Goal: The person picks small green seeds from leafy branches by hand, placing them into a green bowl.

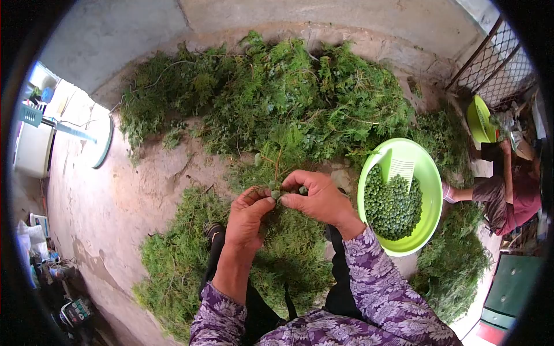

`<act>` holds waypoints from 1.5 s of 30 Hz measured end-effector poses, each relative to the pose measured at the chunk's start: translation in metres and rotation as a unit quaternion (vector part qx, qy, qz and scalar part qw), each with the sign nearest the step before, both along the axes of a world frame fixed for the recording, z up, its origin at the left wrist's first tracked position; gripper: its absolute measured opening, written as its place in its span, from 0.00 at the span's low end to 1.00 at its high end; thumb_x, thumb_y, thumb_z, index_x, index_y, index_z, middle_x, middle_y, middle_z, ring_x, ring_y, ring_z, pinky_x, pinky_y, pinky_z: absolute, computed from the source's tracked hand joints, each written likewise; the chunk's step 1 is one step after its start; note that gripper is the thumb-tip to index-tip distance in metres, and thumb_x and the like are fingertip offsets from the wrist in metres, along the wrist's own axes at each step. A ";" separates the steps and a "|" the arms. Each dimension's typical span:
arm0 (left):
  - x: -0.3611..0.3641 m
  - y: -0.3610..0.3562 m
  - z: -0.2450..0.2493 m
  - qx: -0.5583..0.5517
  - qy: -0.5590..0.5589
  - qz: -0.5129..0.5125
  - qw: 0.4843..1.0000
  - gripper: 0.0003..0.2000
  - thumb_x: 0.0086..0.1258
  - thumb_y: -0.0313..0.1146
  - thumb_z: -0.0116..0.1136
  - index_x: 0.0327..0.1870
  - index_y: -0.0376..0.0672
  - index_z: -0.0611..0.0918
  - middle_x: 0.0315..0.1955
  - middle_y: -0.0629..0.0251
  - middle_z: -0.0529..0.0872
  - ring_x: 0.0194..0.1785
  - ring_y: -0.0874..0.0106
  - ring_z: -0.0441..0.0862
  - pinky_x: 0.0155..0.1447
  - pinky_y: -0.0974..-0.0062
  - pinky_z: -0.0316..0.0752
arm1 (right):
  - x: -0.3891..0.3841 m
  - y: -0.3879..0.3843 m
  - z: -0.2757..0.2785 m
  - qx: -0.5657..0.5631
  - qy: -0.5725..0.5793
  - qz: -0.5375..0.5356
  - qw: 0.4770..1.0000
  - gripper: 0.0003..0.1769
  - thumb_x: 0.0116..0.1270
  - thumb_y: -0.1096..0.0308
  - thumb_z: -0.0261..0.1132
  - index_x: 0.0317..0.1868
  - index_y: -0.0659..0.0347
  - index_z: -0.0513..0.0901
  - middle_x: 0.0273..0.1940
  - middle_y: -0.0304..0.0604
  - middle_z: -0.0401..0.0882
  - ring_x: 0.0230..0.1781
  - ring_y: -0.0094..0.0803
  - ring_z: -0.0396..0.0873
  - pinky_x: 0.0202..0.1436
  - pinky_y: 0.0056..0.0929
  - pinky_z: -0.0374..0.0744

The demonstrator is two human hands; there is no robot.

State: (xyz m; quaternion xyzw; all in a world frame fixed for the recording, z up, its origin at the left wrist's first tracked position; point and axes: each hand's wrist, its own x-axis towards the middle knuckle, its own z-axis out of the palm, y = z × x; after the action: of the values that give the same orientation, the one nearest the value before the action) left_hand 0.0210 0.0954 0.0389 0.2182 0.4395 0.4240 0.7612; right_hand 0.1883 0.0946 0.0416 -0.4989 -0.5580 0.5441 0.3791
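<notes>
Between my two hands, a leafy evergreen sprig with a thin brown stem points away from me. My left hand is closed in a pinch on the sprig near small green cones. My right hand is closed too, thumb and fingertips at the same cluster, with a green cone showing among its fingers. Just right of my right hand, a lime-green basin holds a heap of loose green cones. It has a ribbed washboard part at its far side.
A large pile of evergreen branches lies along the wall, with more cuttings around my feet. At right, another person sits by a second green basin. A fan stand is at left, a green box at lower right.
</notes>
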 end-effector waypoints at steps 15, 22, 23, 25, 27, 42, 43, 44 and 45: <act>-0.011 -0.004 0.013 0.014 -0.045 -0.015 0.999 0.06 0.53 0.23 0.58 0.33 0.40 0.77 0.25 0.73 0.77 0.27 0.81 0.72 0.33 0.83 0.69 | 0.004 -0.004 0.012 -0.269 0.340 -0.082 0.897 0.11 0.59 0.64 0.59 0.35 0.64 0.76 0.23 0.34 0.72 0.16 0.14 0.65 0.15 0.09 0.61; -0.013 -0.003 0.018 0.048 0.024 0.014 0.998 0.04 0.56 0.22 0.55 0.32 0.40 0.76 0.24 0.76 0.75 0.27 0.83 0.70 0.33 0.85 0.66 | 0.008 -0.001 0.014 -0.151 0.514 -0.036 0.844 0.15 0.60 0.67 0.55 0.47 0.62 0.68 0.39 0.45 0.74 0.28 0.26 0.73 0.25 0.16 0.72; -0.012 -0.003 0.017 0.048 0.023 0.016 0.998 0.04 0.56 0.22 0.55 0.32 0.40 0.76 0.24 0.76 0.75 0.27 0.83 0.70 0.33 0.85 0.66 | 0.011 0.001 0.013 -0.153 0.504 -0.010 0.850 0.15 0.59 0.67 0.57 0.46 0.61 0.69 0.37 0.43 0.74 0.29 0.25 0.73 0.28 0.18 0.73; -0.011 -0.004 0.013 0.086 0.082 0.004 0.993 0.03 0.57 0.22 0.54 0.32 0.39 0.75 0.26 0.75 0.75 0.27 0.84 0.70 0.33 0.85 0.66 | 0.009 0.002 0.016 -0.156 0.493 0.016 0.856 0.15 0.58 0.66 0.60 0.45 0.60 0.70 0.35 0.41 0.74 0.30 0.25 0.74 0.30 0.20 0.74; -0.010 -0.006 0.005 0.114 0.090 -0.014 0.989 0.03 0.58 0.22 0.54 0.32 0.39 0.75 0.26 0.75 0.76 0.28 0.84 0.70 0.33 0.86 0.66 | -0.006 0.000 0.018 -0.157 0.167 -0.041 0.972 0.17 0.52 0.64 0.67 0.41 0.59 0.73 0.31 0.37 0.74 0.31 0.23 0.73 0.31 0.22 0.74; -0.002 -0.008 0.006 0.075 0.047 -0.050 0.995 0.04 0.59 0.23 0.54 0.35 0.38 0.77 0.30 0.73 0.79 0.32 0.84 0.73 0.36 0.85 0.69 | -0.021 -0.007 0.011 0.007 -0.022 -0.050 0.998 0.11 0.57 0.65 0.64 0.34 0.61 0.73 0.24 0.31 0.71 0.21 0.14 0.68 0.22 0.14 0.68; -0.004 -0.008 0.008 0.048 0.030 -0.060 0.997 0.05 0.58 0.22 0.54 0.35 0.39 0.77 0.29 0.73 0.79 0.32 0.84 0.73 0.35 0.84 0.69 | -0.021 -0.008 0.012 -0.048 0.035 -0.046 0.997 0.11 0.58 0.65 0.63 0.35 0.61 0.73 0.22 0.31 0.71 0.18 0.14 0.68 0.19 0.14 0.66; -0.004 -0.008 0.008 0.048 0.030 -0.061 0.997 0.05 0.58 0.22 0.54 0.35 0.39 0.77 0.29 0.73 0.79 0.32 0.84 0.73 0.35 0.84 0.69 | -0.020 -0.008 0.012 -0.048 0.035 -0.046 0.997 0.11 0.58 0.65 0.63 0.35 0.61 0.73 0.22 0.31 0.71 0.18 0.14 0.68 0.19 0.14 0.66; -0.005 -0.008 0.009 0.042 0.014 -0.063 0.997 0.05 0.58 0.22 0.55 0.35 0.39 0.77 0.29 0.73 0.79 0.31 0.84 0.74 0.35 0.84 0.69 | -0.018 -0.007 0.012 -0.103 0.126 -0.042 0.986 0.10 0.58 0.66 0.62 0.35 0.61 0.73 0.22 0.33 0.71 0.16 0.14 0.67 0.17 0.13 0.64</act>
State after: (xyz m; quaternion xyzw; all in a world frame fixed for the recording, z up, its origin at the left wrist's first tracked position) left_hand 0.0160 0.0878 0.0476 0.2830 0.4179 0.3901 0.7701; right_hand 0.1698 0.0872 0.0534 -0.4858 -0.4253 0.6410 0.4150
